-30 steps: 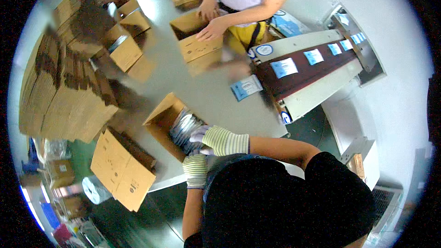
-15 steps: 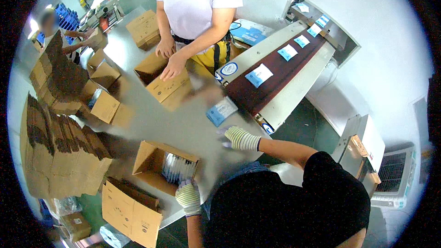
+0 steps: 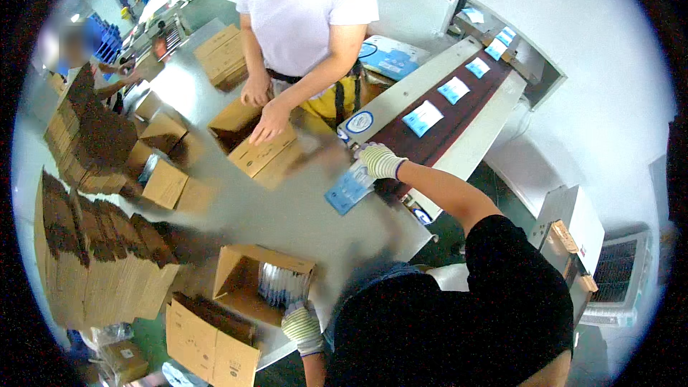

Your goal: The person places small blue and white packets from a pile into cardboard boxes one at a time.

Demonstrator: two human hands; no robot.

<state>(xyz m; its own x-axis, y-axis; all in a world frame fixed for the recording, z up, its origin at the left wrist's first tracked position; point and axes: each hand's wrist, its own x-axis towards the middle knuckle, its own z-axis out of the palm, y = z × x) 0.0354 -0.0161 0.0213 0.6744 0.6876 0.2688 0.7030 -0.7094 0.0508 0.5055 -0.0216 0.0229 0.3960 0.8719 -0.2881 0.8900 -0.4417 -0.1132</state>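
My left hand (image 3: 302,328), in a striped knit glove, is closed over the near right edge of an open cardboard box (image 3: 236,301). Several thin, pale packets (image 3: 282,284) stand on edge in a row inside that box. With its fingers stretched out, my gloved right hand (image 3: 381,162) is over the far end of a blue and white packet (image 3: 350,190) on the table. The packet lies just off the end of the belt. Whether my fingertips grip it is hard to make out.
A conveyor (image 3: 459,125) carries several blue and white packets from a wall opening. Across the metal table (image 3: 287,215), a co-worker's hands (image 3: 270,120) rest at another open box (image 3: 265,154). Flattened cartons (image 3: 100,279) are stacked at left; a box (image 3: 211,340) sits at the near edge.
My right hand has moved away from me, from beside the packet to over its far end. The packets on the belt have shifted. My left hand stays at the box.
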